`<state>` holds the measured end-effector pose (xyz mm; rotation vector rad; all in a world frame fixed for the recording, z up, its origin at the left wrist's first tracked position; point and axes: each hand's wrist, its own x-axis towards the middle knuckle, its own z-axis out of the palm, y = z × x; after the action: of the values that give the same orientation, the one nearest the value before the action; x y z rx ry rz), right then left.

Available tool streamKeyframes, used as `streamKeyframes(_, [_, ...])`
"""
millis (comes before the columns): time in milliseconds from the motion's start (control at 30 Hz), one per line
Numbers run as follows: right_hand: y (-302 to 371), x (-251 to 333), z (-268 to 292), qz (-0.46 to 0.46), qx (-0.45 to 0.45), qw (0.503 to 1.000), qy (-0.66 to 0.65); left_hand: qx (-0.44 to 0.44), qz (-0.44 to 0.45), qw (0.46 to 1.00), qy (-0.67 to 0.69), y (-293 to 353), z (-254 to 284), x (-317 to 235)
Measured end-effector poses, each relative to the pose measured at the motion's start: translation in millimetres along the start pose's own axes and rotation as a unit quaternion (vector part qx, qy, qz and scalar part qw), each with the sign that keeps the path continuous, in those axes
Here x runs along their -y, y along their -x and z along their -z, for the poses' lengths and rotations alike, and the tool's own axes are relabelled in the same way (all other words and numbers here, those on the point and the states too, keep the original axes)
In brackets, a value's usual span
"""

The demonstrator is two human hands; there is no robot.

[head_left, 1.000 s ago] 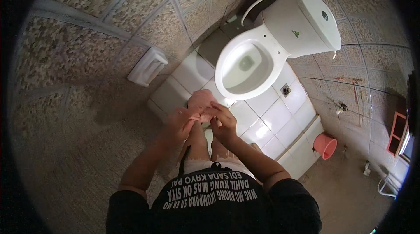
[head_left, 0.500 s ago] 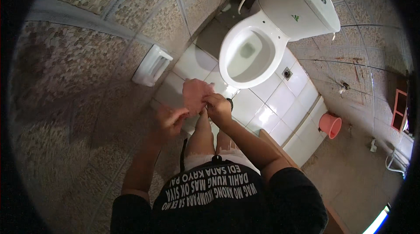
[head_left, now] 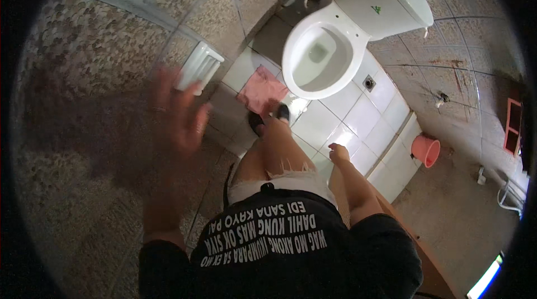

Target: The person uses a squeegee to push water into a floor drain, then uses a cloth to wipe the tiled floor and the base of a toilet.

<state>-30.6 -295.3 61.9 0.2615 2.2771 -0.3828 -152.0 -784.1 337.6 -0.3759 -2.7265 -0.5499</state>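
Observation:
A pink cloth (head_left: 263, 87) lies spread on the white tiles just in front of my feet, left of the toilet bowl (head_left: 324, 57). My left hand (head_left: 179, 111) is raised by the left wall, blurred, its fingers spread and holding nothing. Behind its fingertips is a white wall-mounted soap dish (head_left: 200, 67). Out to the right of my legs hangs my right hand (head_left: 338, 153), fingers loosely bent and apart, with nothing visible in it. Neither hand touches the cloth. One dark slipper (head_left: 283, 112) stands at the cloth's near edge.
The toilet's tank (head_left: 386, 2) stands against the far wall. A floor drain (head_left: 369, 82) is set in the tiles to its right. Farther right are a pink bucket (head_left: 426, 151) and a wall tap (head_left: 442, 98). A brown panel edge (head_left: 422, 251) runs beside my right arm.
The pink cloth has left both hands and now lies on the floor. My left hand has moved up and left with its fingers spread; my right hand has swung out to the right.

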Motion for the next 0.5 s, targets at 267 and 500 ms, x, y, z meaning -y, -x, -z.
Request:
streamKeyframes(267, [-33,-67,15,0.067,0.003,0.993,0.095,-0.313,-0.063,0.937,-0.141,-46,73,60])
streamKeyframes(500, [-135,183,167,0.274,-0.139,0.951,0.039,-0.297,-0.113,0.877,-0.359,10,93,82])
